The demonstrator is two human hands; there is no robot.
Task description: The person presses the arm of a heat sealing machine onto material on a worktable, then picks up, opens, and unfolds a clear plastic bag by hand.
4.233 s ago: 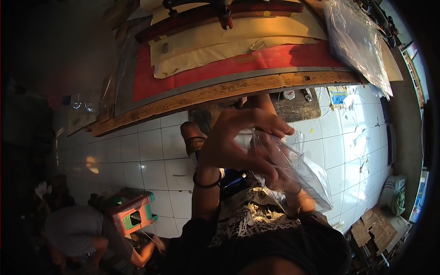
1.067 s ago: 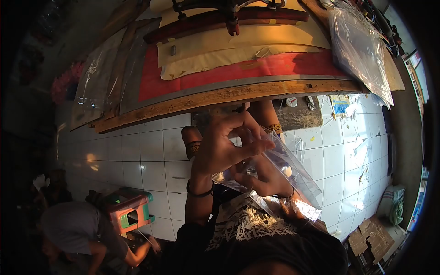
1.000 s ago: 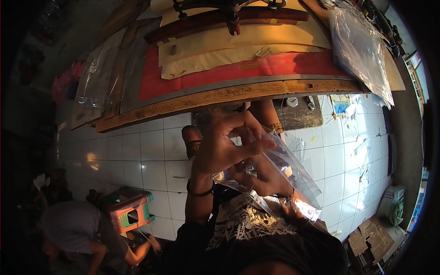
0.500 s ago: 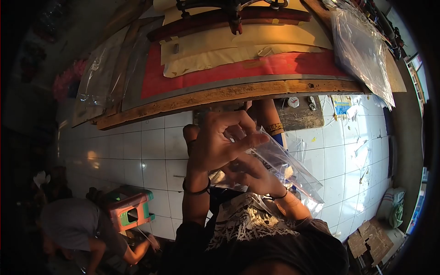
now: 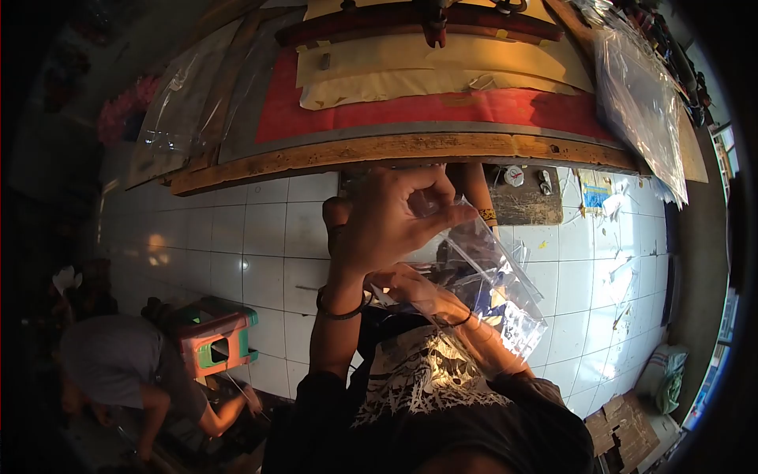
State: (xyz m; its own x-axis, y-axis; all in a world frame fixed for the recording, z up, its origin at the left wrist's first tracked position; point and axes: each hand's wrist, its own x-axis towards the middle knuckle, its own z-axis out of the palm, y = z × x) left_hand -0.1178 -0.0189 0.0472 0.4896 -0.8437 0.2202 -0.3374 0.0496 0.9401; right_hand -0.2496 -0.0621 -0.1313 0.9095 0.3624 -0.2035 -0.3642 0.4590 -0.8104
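In the head view, a clear plastic bag (image 5: 497, 276) hangs in front of my body. My left hand (image 5: 395, 217) pinches its upper edge between thumb and forefinger, above and left of the sheet. Lower down, my right hand (image 5: 414, 286) has its fingers curled toward the left, and the plastic overlaps its wrist. A small pale, shiny piece shows beside the right fingers; what they grip is hidden. My legs and a patterned band (image 5: 488, 215) on one leg show beyond the hands.
A wooden-edged workbench (image 5: 442, 148) with red and tan sheets stands ahead. Clear plastic sheets (image 5: 639, 103) hang over its right end. Plastic scraps (image 5: 624, 276) litter the tiled floor at right. A person (image 5: 126, 363) bends near a red-green stool (image 5: 217, 341) at lower left.
My left hand has risen slightly, still pinching the plastic, which hangs more upright now. My right hand has shifted a little left and up, away from the pinched edge.
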